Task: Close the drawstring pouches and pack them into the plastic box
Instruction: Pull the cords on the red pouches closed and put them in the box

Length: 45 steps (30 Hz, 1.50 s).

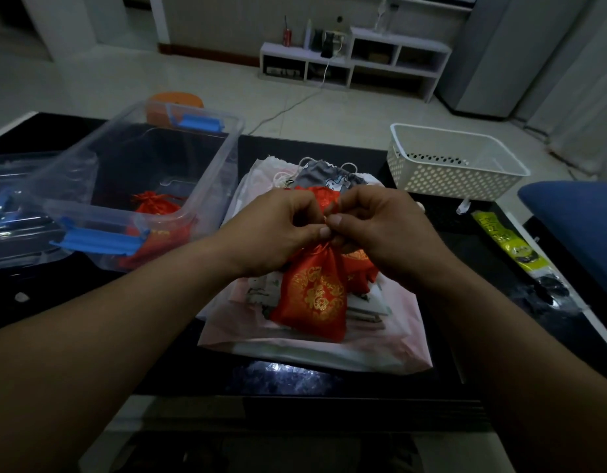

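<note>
Left hand (281, 230): I am pinching the gathered neck of the red drawstring pouch (312, 295) between thumb and curled fingers.
Right hand (373, 230): I am pinching the same neck, thumb right beside my left thumb; the cord is too small to make out.
Pouch's place: it is hanging below both hands, over the pile of pale cloth bags (329, 346) on the tabletop (465, 254).
Plastic box (206, 155): it is sitting open on my left, holding more red pouches (155, 206).
White basket (455, 179): it is standing at the far right.

Red pouch (312, 298) bears a gold character, seemingly 福
</note>
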Each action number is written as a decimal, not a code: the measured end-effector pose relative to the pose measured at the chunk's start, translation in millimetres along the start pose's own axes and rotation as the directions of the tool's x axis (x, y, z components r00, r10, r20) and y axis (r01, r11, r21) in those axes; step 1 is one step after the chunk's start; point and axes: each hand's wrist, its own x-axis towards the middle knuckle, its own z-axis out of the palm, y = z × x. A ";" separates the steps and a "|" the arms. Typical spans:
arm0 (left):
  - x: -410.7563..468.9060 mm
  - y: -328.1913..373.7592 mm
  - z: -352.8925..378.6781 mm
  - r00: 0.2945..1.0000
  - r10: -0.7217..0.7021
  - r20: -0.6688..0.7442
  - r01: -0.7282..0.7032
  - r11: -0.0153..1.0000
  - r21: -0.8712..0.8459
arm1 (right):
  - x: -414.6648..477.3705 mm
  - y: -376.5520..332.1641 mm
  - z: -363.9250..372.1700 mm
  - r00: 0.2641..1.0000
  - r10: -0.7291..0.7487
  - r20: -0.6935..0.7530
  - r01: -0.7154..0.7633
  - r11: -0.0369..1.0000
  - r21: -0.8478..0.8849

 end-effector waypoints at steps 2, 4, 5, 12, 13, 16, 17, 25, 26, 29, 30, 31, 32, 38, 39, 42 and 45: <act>-0.3 -1.3 3.1 1.000 -0.001 -0.004 0.001 1.000 0.026 | -0.8 1.4 3.6 0.998 -0.046 -0.038 0.042 0.993 -0.107; -0.9 -1.8 6.1 1.000 0.000 0.003 0.000 0.999 0.048 | -0.8 4.6 8.7 0.991 -0.110 -0.076 0.091 0.970 -0.224; -1.0 -1.9 7.8 1.000 0.001 -0.001 -0.001 0.998 0.062 | -1.1 5.9 11.1 0.986 -0.140 -0.086 0.112 0.955 -0.273; -1.6 1.6 14.5 0.998 -0.005 -0.060 0.012 0.994 0.112 | -2.6 8.4 16.3 0.967 -0.233 -0.100 0.181 0.910 -0.373; -1.2 1.6 14.1 0.999 -0.007 -0.054 0.013 0.994 0.108 | -3.2 8.0 16.7 0.966 -0.240 -0.099 0.187 0.908 -0.375; -0.1 1.0 7.3 0.999 -0.038 0.001 0.038 0.999 -0.013 | -4.5 5.8 15.7 0.965 -0.237 -0.108 0.182 0.911 -0.371; 0.0 0.4 3.7 0.998 -0.051 0.031 0.053 0.996 -0.078 | -4.6 5.0 14.8 0.967 -0.227 -0.113 0.174 0.919 -0.354; -3.4 1.5 -9.3 0.979 -0.084 0.186 0.133 0.953 -0.272 | -5.5 4.0 12.4 0.984 -0.150 -0.098 0.123 0.963 -0.239; -4.1 2.0 -9.6 0.974 -0.096 0.204 0.156 0.939 -0.305 | -5.9 4.0 12.7 0.984 -0.147 -0.098 0.121 0.965 -0.234; -5.3 2.0 -9.0 0.962 -0.118 0.247 0.211 0.896 -0.391 | -7.0 2.9 12.8 0.985 -0.144 -0.095 0.119 0.965 -0.236; -5.4 2.0 -8.8 0.959 -0.127 0.252 0.224 0.886 -0.407 | -7.3 2.4 12.6 0.985 -0.145 -0.092 0.120 0.965 -0.233; -5.5 1.8 -8.3 0.959 -0.132 0.251 0.231 0.877 -0.422 | -7.5 2.0 12.2 0.985 -0.145 -0.089 0.121 0.966 -0.230; -5.7 1.5 -7.8 0.960 -0.130 0.249 0.232 0.868 -0.440 | -7.8 1.6 11.9 0.986 -0.142 -0.087 0.120 0.967 -0.224; -5.6 -2.5 -6.7 0.950 -0.133 0.282 0.257 0.847 -0.465 | -6.7 5.1 7.9 0.993 -0.066 -0.101 0.049 0.986 -0.157; -5.1 -2.4 -6.2 0.950 -0.137 0.281 0.257 0.855 -0.450 | -6.6 5.8 7.7 0.993 -0.067 -0.102 0.050 0.986 -0.161; -3.8 -0.9 -3.6 0.957 -0.148 0.251 0.242 0.883 -0.403 | -7.0 6.5 8.2 0.991 -0.076 -0.108 0.056 0.982 -0.181; -3.0 -1.4 -1.9 0.965 -0.142 0.222 0.212 0.918 -0.335 | -7.2 5.9 8.5 0.991 -0.085 -0.101 0.061 0.973 -0.221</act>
